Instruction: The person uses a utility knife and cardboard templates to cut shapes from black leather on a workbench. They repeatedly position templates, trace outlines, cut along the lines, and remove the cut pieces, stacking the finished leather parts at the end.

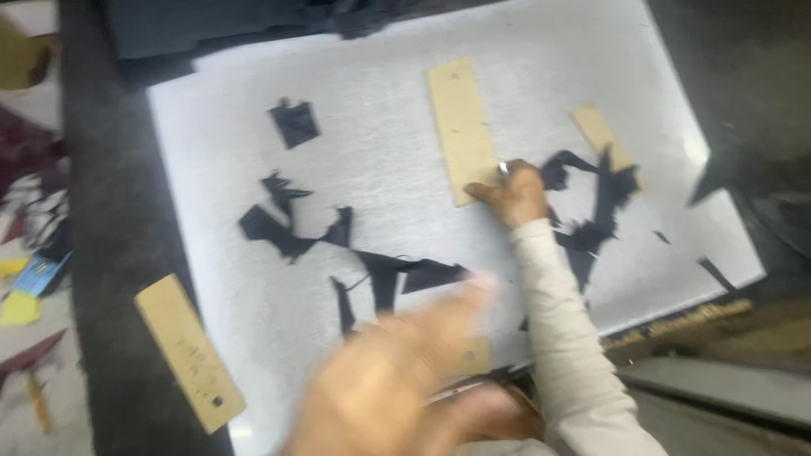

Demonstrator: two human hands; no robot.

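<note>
My right hand, in a pale long sleeve with a ring on one finger, grips the lower end of a tan rectangular template lying on a white sheet. My left hand is blurred in the foreground, fingers spread and holding nothing, hovering over the sheet's near edge. It partly hides a smaller tan piece. Dark fabric scraps lie scattered across the sheet between both hands, and more scraps sit just right of my right hand.
Another tan template lies at the right under scraps. A long tan template rests on the dark table left of the sheet. Coloured paper and cloth bits crowd the far left. Dark cloth lies at the top.
</note>
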